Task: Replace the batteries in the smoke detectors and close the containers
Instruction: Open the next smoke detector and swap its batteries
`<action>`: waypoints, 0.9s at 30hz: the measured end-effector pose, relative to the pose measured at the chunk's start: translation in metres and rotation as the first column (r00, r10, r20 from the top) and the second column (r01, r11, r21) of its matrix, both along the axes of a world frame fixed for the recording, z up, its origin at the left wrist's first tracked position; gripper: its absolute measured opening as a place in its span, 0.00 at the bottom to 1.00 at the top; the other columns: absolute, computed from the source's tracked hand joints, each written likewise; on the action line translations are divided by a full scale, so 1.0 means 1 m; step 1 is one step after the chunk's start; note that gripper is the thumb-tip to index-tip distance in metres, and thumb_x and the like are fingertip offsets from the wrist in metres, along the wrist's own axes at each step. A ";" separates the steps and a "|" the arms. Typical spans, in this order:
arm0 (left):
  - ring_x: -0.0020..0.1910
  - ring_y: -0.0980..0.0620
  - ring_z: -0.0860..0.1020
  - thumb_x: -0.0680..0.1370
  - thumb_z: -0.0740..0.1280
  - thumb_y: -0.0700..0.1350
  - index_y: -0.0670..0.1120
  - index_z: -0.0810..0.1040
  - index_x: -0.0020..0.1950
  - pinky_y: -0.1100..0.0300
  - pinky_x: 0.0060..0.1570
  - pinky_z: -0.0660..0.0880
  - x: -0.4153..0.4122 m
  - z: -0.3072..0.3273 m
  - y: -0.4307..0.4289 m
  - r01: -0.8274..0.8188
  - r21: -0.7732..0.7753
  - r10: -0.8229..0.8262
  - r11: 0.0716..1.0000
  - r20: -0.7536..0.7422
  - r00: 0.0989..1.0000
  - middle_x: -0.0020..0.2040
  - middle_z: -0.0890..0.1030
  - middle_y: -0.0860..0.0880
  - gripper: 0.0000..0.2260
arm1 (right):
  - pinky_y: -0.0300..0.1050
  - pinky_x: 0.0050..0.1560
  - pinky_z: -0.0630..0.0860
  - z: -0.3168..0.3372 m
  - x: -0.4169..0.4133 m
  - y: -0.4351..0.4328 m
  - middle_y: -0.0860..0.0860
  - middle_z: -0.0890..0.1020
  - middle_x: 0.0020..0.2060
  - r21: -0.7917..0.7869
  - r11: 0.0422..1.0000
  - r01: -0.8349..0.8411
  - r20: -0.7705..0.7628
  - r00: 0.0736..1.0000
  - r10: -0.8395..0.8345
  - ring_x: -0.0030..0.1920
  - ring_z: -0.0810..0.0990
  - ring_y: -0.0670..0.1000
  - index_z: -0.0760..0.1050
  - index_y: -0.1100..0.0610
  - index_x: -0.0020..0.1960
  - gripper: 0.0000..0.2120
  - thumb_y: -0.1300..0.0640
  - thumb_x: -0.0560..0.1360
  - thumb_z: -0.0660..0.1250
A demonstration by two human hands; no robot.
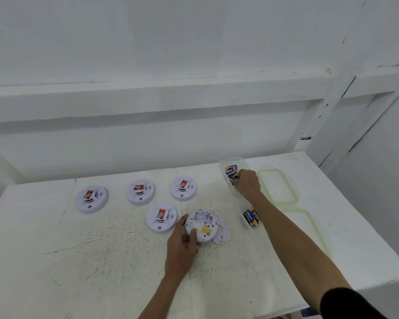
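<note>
Smoke detector (202,224), overturned, sits gripped at its rim by the left hand (182,246) while the right hand (249,184) curls among batteries (231,172) in the far container (230,160), hold unclear.

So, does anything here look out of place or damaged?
Nothing looks spilled or broken. One smoke detector lies face down with its battery bay open, gripped by the left hand, its back plate loose beside it. The far lid and near lid lie off the far container and near container.
</note>
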State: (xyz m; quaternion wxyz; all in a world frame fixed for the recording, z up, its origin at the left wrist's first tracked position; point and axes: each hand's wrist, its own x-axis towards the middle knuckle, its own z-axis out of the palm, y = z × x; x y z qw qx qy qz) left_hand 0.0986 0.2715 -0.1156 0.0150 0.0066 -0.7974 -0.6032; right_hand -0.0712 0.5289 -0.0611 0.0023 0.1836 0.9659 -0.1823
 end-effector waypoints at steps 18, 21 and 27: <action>0.39 0.54 0.86 0.83 0.66 0.47 0.49 0.71 0.74 0.49 0.37 0.85 0.004 0.004 0.000 0.003 -0.013 -0.003 1.000 -0.016 1.000 0.60 0.84 0.52 0.20 | 0.39 0.42 0.73 0.039 0.056 -0.026 0.53 0.83 0.40 -0.259 0.943 -0.208 -0.412 0.907 0.087 0.38 0.78 0.48 0.84 0.58 0.51 0.06 0.60 0.76 0.69; 0.38 0.53 0.86 0.82 0.66 0.48 0.48 0.71 0.75 0.50 0.37 0.85 0.003 0.003 -0.001 -0.002 -0.029 0.001 1.000 -0.033 0.999 0.59 0.84 0.52 0.20 | 0.31 0.42 0.74 0.044 0.079 -0.048 0.51 0.83 0.42 -0.420 0.869 -0.262 -0.454 0.890 0.049 0.39 0.80 0.46 0.82 0.58 0.53 0.08 0.63 0.74 0.71; 0.40 0.52 0.86 0.83 0.67 0.48 0.48 0.72 0.74 0.51 0.37 0.85 0.002 -0.001 -0.001 -0.009 -0.034 0.008 0.999 -0.046 0.999 0.60 0.84 0.51 0.19 | 0.39 0.42 0.82 0.041 0.108 -0.077 0.52 0.84 0.43 -0.628 0.679 -0.380 -0.422 0.899 0.113 0.42 0.86 0.46 0.80 0.60 0.48 0.06 0.65 0.72 0.74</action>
